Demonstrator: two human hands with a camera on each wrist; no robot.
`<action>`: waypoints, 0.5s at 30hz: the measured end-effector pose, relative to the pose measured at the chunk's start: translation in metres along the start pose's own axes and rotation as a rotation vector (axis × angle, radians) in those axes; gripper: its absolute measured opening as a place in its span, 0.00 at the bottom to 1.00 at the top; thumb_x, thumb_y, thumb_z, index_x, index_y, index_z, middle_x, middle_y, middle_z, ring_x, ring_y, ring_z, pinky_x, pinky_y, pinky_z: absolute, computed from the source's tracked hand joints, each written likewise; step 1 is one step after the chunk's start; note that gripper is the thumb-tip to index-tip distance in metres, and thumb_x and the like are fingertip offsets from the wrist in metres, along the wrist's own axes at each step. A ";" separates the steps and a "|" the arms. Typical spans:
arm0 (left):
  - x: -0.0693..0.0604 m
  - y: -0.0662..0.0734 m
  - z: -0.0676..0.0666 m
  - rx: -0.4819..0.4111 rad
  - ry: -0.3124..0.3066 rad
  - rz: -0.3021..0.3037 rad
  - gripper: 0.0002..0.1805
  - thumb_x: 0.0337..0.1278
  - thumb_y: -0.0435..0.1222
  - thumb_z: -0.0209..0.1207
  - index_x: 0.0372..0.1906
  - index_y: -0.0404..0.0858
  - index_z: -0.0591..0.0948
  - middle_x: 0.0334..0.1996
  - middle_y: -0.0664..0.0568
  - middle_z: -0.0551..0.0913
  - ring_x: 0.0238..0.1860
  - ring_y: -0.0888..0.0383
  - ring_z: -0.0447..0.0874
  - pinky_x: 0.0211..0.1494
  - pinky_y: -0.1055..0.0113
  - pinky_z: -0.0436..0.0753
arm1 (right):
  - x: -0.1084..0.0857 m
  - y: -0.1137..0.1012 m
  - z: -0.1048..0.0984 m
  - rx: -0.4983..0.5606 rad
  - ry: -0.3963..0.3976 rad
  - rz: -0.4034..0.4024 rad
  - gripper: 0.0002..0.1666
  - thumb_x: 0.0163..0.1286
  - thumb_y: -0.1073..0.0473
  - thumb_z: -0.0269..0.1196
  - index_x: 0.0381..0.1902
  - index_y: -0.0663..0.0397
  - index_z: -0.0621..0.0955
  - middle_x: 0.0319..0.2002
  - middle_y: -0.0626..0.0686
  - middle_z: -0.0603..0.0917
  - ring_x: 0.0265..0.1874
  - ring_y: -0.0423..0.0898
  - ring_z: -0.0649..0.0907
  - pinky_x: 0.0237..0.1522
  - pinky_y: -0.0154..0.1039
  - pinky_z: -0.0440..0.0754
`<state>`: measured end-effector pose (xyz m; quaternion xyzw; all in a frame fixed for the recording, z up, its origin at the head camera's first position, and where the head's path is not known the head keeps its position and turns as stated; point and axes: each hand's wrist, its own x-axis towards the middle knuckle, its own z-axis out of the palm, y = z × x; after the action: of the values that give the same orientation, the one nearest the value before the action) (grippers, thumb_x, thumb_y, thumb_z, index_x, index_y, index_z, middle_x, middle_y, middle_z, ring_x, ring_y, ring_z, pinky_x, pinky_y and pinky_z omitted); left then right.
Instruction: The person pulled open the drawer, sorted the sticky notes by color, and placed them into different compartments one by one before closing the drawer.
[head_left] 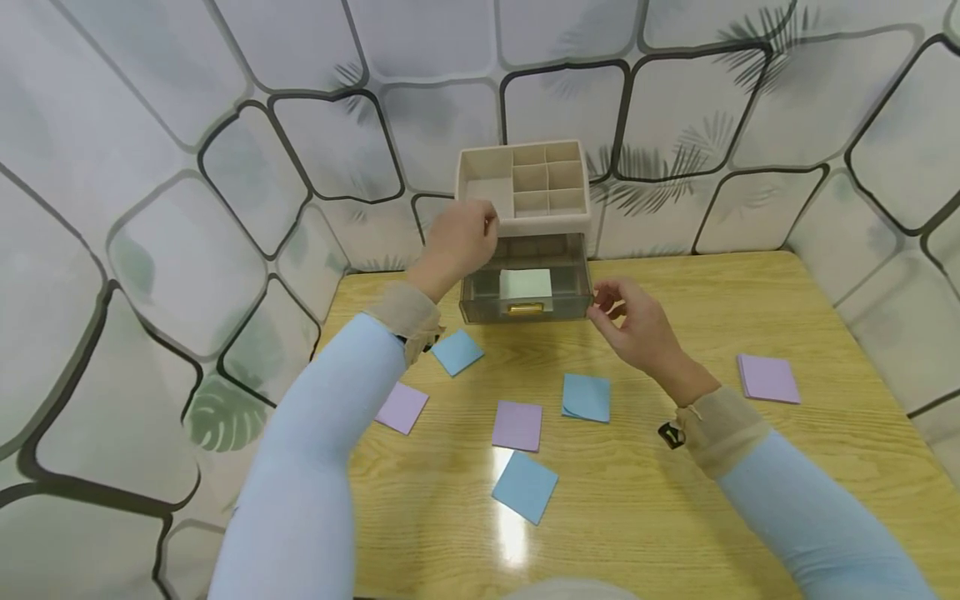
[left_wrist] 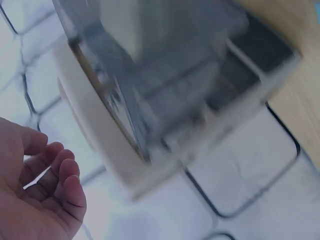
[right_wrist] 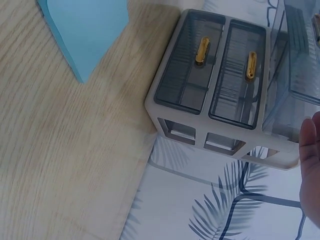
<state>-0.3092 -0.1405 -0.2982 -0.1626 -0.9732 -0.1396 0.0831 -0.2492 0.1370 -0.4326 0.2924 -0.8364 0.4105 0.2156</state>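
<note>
A beige desktop organizer (head_left: 543, 225) stands against the back wall, its top smoked-clear drawer (head_left: 480, 312) pulled out. Inside the drawer lies a pale green pad of sticky notes (head_left: 525, 287), behind the gold handle (head_left: 526, 308). My left hand (head_left: 461, 237) is raised by the organizer's left front, over the drawer's left side. In the left wrist view its fingers (left_wrist: 72, 192) curl loosely around nothing, apart from the organizer. At the drawer's right front corner is my right hand (head_left: 633, 325), thumb and forefinger at the edge; whether they touch it is unclear.
Blue sticky-note pads (head_left: 587, 397) and purple ones (head_left: 517, 425) lie scattered on the wooden table (head_left: 637, 500). One purple pad (head_left: 768, 379) is far right. Two lower drawers (right_wrist: 237, 75) are closed. Patterned cloth (head_left: 442, 50) surrounds the table's back and sides.
</note>
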 end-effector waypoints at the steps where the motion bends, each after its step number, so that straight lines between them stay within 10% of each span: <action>1: 0.001 -0.005 -0.003 0.019 0.006 -0.004 0.16 0.83 0.37 0.50 0.52 0.35 0.86 0.48 0.43 0.90 0.44 0.49 0.88 0.49 0.55 0.86 | 0.000 0.000 0.000 0.010 0.001 0.018 0.16 0.71 0.73 0.68 0.53 0.71 0.78 0.39 0.61 0.84 0.37 0.53 0.85 0.33 0.46 0.88; 6: 0.007 -0.033 -0.010 0.084 0.003 -0.013 0.19 0.85 0.43 0.51 0.58 0.35 0.84 0.54 0.41 0.87 0.52 0.44 0.86 0.57 0.50 0.85 | -0.002 0.001 -0.001 0.037 -0.001 0.092 0.12 0.74 0.71 0.66 0.51 0.67 0.76 0.39 0.59 0.84 0.38 0.50 0.84 0.36 0.31 0.83; 15: 0.005 -0.060 -0.005 0.051 -0.028 -0.039 0.22 0.85 0.47 0.51 0.62 0.34 0.83 0.62 0.39 0.84 0.61 0.42 0.82 0.63 0.48 0.83 | -0.004 0.005 -0.001 0.060 -0.002 0.146 0.07 0.76 0.68 0.66 0.49 0.63 0.81 0.38 0.57 0.86 0.38 0.34 0.79 0.37 0.31 0.81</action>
<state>-0.3336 -0.1946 -0.3073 -0.1434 -0.9805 -0.1140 0.0710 -0.2496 0.1410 -0.4369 0.2373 -0.8430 0.4497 0.1756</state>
